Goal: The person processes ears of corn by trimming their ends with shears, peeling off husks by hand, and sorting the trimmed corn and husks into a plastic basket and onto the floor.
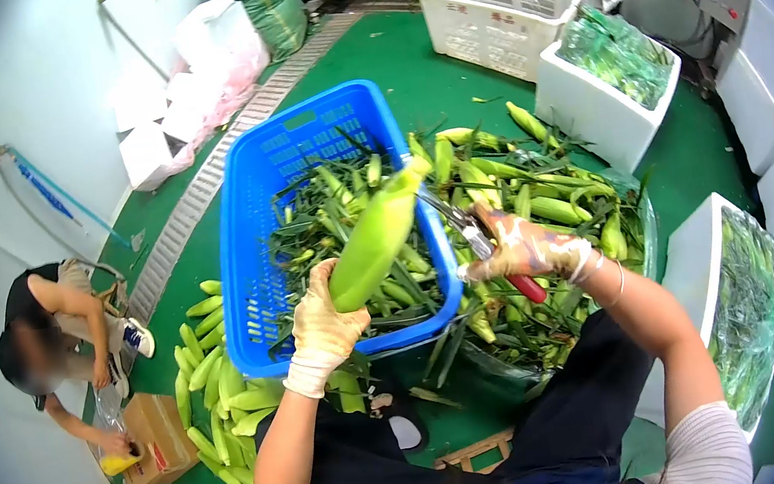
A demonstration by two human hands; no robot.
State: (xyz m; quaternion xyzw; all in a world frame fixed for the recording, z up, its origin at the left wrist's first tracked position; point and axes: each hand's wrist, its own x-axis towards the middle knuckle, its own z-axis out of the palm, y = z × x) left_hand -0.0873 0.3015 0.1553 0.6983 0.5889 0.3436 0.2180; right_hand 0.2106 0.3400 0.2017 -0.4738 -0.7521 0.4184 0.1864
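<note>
My left hand, in a pale glove, is wrapped round the lower end of a green corn cob, which tilts up to the right over a blue basket. My right hand, in a stained glove, holds pruning shears with a red handle. The shears' blades point up and left, close to the cob's upper end. Husks and leaves lie in the basket under the cob. More corn and leaves are heaped to the right, below and beyond my right hand.
Husked-looking green cobs lie left of the basket. A seated person is at the left by a cardboard box. White boxes of wrapped greens stand at the right, a white crate behind. A small wooden stool shows below.
</note>
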